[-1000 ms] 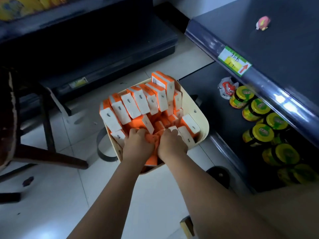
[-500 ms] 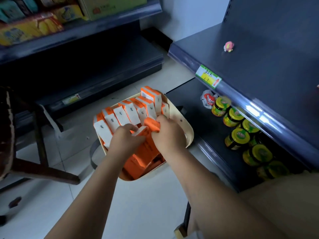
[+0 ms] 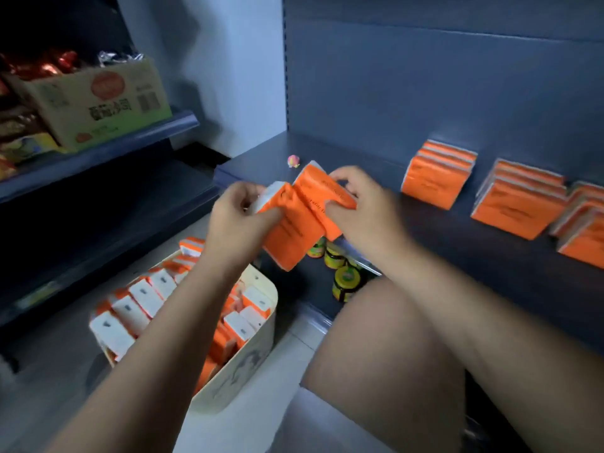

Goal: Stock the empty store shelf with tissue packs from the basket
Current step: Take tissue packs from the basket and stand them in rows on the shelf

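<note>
Our left hand (image 3: pixel 236 213) curls thumb and fingers round the end of one orange plastic-wrapped tissue pack (image 3: pixel 287 238). Our right hand (image 3: pixel 359 198) pinches a second orange pack (image 3: pixel 318 191) that touches the first, both held above the front edge of the dark grey metal shelf (image 3: pixel 441 232). Leaning stacks of the same orange packs (image 3: pixel 436 178) stand further right on that shelf, and the cream plastic basket (image 3: pixel 243 371) on the floor below us holds many more upright.
</note>
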`<state>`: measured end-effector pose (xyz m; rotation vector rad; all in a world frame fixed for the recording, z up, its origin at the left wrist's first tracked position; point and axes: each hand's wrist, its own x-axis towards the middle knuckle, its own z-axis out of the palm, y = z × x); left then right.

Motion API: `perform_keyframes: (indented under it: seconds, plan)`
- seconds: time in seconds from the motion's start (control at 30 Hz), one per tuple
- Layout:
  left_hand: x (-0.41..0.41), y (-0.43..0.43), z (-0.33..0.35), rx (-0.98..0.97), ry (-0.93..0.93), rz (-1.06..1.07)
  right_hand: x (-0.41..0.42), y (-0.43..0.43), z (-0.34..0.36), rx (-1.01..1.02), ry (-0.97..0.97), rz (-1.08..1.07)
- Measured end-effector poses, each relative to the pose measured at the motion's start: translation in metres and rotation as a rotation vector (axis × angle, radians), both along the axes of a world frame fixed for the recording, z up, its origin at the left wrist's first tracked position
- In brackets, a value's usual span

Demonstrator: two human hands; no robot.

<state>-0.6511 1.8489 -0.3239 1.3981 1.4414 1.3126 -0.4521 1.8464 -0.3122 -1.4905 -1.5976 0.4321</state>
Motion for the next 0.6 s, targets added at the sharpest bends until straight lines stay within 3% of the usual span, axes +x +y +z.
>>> perform_keyframes:
  seconds: [0.2,0.47,0.6]
  plan:
    - [0.101,0.007,0.052,0.139,-0.105,-0.235,0.143,-0.033,0.030,-0.020,-0.060,-0.175]
    - [0.222,0.011,0.013,-0.278,-0.603,-0.348,0.245,-0.094,-0.012,-0.091,0.137,-0.395]
    - [0.236,0.037,-0.015,-0.436,-0.680,-0.476,0.256,-0.086,0.000,-0.069,0.147,-0.426]
